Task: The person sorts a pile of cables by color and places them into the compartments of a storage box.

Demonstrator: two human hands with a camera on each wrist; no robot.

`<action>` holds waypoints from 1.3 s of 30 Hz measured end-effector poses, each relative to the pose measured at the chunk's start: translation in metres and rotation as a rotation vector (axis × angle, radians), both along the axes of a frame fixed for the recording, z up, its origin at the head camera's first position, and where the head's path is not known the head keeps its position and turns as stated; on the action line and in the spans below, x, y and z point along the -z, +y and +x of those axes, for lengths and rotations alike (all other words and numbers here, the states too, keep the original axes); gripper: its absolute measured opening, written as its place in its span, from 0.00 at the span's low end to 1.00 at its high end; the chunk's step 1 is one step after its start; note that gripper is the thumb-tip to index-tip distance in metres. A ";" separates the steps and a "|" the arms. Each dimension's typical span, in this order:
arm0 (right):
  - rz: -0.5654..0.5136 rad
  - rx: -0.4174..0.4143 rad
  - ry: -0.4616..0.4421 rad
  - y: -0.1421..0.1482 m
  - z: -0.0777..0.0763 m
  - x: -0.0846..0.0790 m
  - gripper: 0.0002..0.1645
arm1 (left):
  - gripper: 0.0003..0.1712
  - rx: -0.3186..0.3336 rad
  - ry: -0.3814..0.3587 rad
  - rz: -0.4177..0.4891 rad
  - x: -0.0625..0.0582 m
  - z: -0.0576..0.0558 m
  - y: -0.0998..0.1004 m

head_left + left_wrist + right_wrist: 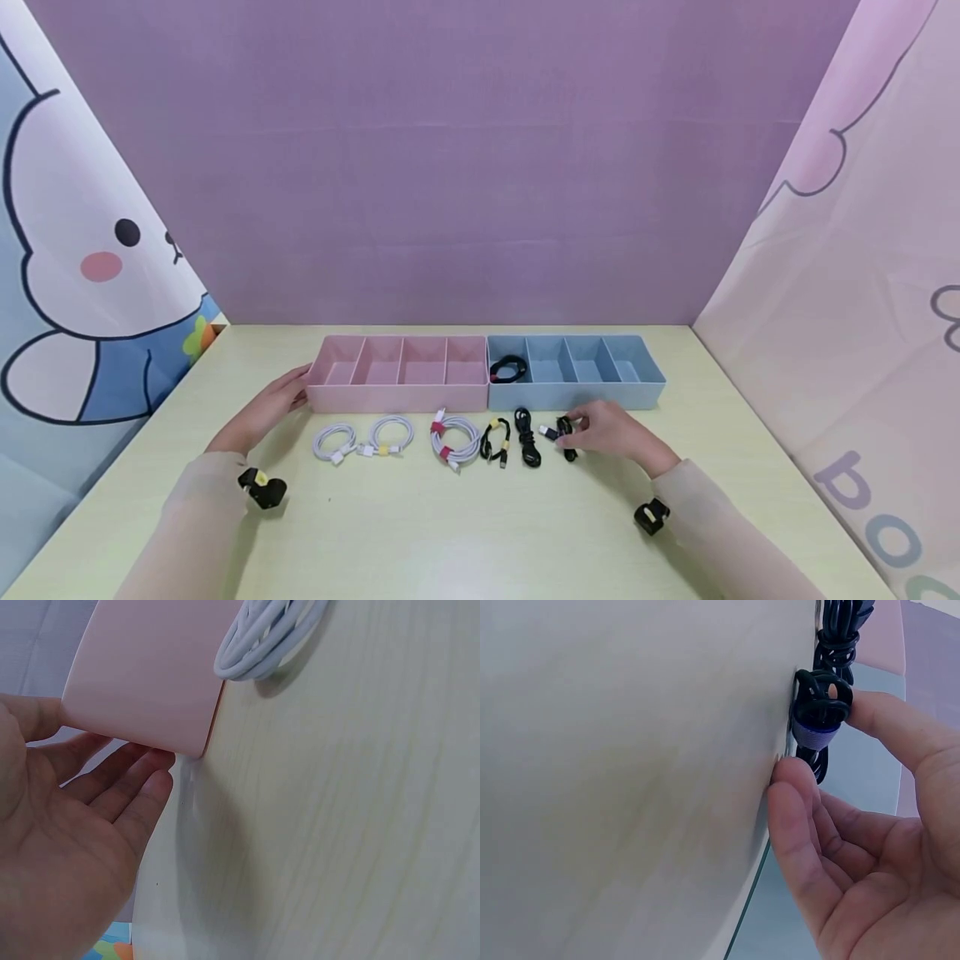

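Observation:
My left hand (270, 406) rests its fingertips against the left end of the pink divided box (397, 400), fingers nearly straight. In the left wrist view the thumb lies by the top corner of that end. My right hand (615, 429) pinches a bundled black cable (821, 705) in front of the blue divided box (577, 397). Its thumb presses the loops and the fingertips are low at the tabletop. A purple band (816, 736) wraps the bundle. Beside it in the head view lies another coiled black cable (527, 437).
A black cable (510, 368) lies coiled in the blue box's leftmost compartment. Along the front sit white cables, among them one with red ties (459, 440), and a black cable with yellow ties (495, 442). A purple backdrop (465, 167) stands behind the table.

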State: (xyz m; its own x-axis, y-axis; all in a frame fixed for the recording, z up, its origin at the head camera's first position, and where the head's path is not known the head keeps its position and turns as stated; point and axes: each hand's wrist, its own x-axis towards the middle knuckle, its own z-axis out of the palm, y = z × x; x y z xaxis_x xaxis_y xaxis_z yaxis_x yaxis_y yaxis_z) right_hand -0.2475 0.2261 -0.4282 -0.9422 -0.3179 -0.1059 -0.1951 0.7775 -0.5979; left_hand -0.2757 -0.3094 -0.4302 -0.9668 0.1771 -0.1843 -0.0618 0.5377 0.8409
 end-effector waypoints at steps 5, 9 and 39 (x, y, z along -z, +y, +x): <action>0.003 0.010 -0.002 0.000 -0.001 -0.001 0.37 | 0.44 -0.001 0.001 -0.005 -0.001 0.001 0.000; -0.021 0.008 -0.010 0.000 -0.001 0.000 0.36 | 0.44 0.000 0.003 -0.006 -0.001 0.001 0.000; -0.101 -0.004 0.006 0.003 -0.002 0.000 0.16 | 0.46 -0.007 -0.006 -0.023 0.001 -0.001 -0.001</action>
